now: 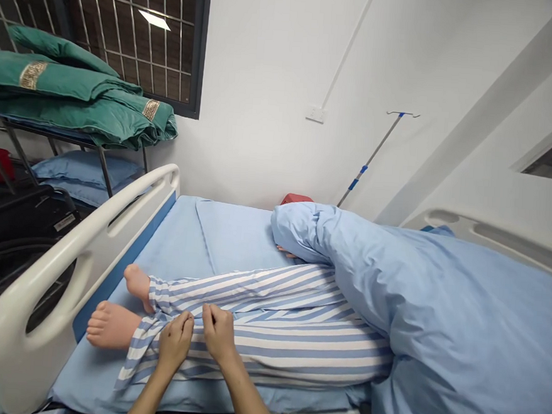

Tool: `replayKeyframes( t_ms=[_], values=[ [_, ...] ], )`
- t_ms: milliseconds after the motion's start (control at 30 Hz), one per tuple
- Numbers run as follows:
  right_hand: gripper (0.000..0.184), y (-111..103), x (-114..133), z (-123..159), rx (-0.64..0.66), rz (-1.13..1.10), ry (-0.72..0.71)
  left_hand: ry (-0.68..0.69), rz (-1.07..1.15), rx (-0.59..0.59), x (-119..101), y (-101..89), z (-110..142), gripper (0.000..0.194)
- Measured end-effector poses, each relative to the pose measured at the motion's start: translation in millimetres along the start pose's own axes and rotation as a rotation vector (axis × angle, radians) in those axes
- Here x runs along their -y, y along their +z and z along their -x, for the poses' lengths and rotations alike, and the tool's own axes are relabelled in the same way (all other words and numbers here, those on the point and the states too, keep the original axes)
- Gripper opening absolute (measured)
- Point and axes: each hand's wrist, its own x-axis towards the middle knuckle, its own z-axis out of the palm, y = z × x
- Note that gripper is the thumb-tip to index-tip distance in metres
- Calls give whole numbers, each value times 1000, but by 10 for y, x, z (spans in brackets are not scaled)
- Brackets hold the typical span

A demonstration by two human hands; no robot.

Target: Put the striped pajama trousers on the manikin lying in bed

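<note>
My left hand (176, 340) is curled into a fist above the lower leg of a pair of blue-and-white striped trousers (294, 347). Beside it, a small gap away, my right hand (218, 333) is also a closed fist, thumb on top. No object shows in either one, and the cloth below is not visibly pulled. The trousers are on a lying figure whose bare feet (114, 326) look smooth, like a mannequin's. A light blue quilt (420, 305), folded back, covers the figure from the thighs up; the upper body is hidden.
White bed end boards stand at left (63, 280) and right (505, 239). A drip pole (374, 152) rises behind the bed near a red object (296, 199). Green folded bedding (85, 102) lies on a rack at left, above blue pillows (89, 172) and a wheelchair (18, 239).
</note>
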Motion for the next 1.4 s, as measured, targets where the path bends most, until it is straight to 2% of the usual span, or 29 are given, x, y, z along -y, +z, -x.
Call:
replayKeyframes(
  t_ms=[133,233,300,433,533,667,767,833,900,1033,1233,1333,1400],
  values=[
    [44,434,56,-23,1,-175,91,-81,336,33,29,-141,-104,30],
    [43,492,2,-45,0,-287,167,-63,402,49,-34,-134,-157,35],
    [43,409,-12,-68,4,-342,188,-76,361,7,-81,-71,-162,39],
    [41,183,-50,-52,-26,-307,121,-122,160,-141,-160,88,-117,37],
    [41,89,-124,-10,-35,-274,128,-73,178,-167,-266,188,-84,39],
    [40,-40,-204,1,-93,-348,175,-3,223,-85,-439,320,-54,38],
    [40,-164,-280,39,-140,-298,147,-36,176,-68,-554,423,-45,38],
    [41,-227,-352,84,-153,-267,139,-63,220,-86,-633,495,-44,39],
    [42,-280,-427,122,-169,-280,159,-68,263,-74,-710,569,-37,38],
    [42,-441,-568,149,-234,-271,208,-35,176,-7,-853,708,5,38],
    [43,-712,-725,152,-247,-310,227,-12,237,53,-1073,939,52,38],
    [42,-754,-838,194,-277,-254,234,27,145,85,-1160,1056,82,37],
    [41,-764,-914,231,-244,-187,218,3,131,73,-1232,1116,98,37]
  ],
)
